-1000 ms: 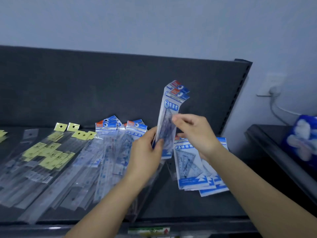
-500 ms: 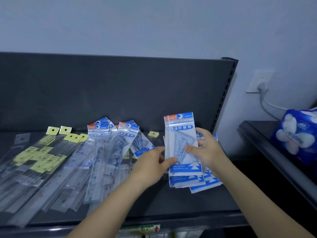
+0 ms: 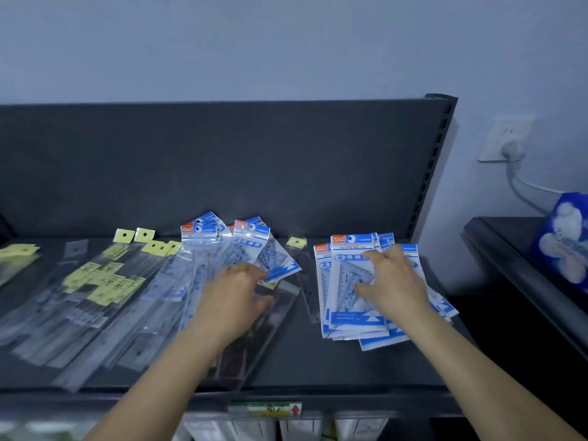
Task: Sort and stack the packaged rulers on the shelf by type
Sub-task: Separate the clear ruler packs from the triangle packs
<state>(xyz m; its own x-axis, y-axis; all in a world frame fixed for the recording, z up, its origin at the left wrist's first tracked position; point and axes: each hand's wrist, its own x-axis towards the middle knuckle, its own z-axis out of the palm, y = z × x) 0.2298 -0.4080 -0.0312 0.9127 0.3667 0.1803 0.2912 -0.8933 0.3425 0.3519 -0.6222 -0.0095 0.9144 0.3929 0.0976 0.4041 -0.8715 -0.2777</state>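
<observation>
Both hands are down on the shelf point(image 3: 318, 361), well apart, palms down, arms reaching in from the near edge. The left hand point(image 3: 235, 294) lies over the messy middle heap. Its fingers are stretched out loosely, thumb off to the side, fingertips touching the blue bottom edge of one set-square pack point(image 3: 280, 270) (not curled round it, as far as I can see). The right hand point(image 3: 394, 278) is spread flat on the sorted stack point(image 3: 350, 316), fingers fanned, pressing on the top pack rather than gripping it.

Going across: far left are the yellow-tagged ruler packs point(image 3: 95, 281), long, slanted, overlapping. Beside them lie long clear ruler packs point(image 3: 152, 313), some running under the left wrist. Then comes a loose fan of blue-headed geometric packs point(image 3: 251, 237) up near the back panel. One small yellow tag point(image 3: 297, 241) sits between that fan and the stack, which splays a bit at its lower right. Off the shelf to the right there's a wall socket point(image 3: 506, 138) with a plug in it, and a blue tissue pack point(image 3: 566, 240) on a dark side surface.
</observation>
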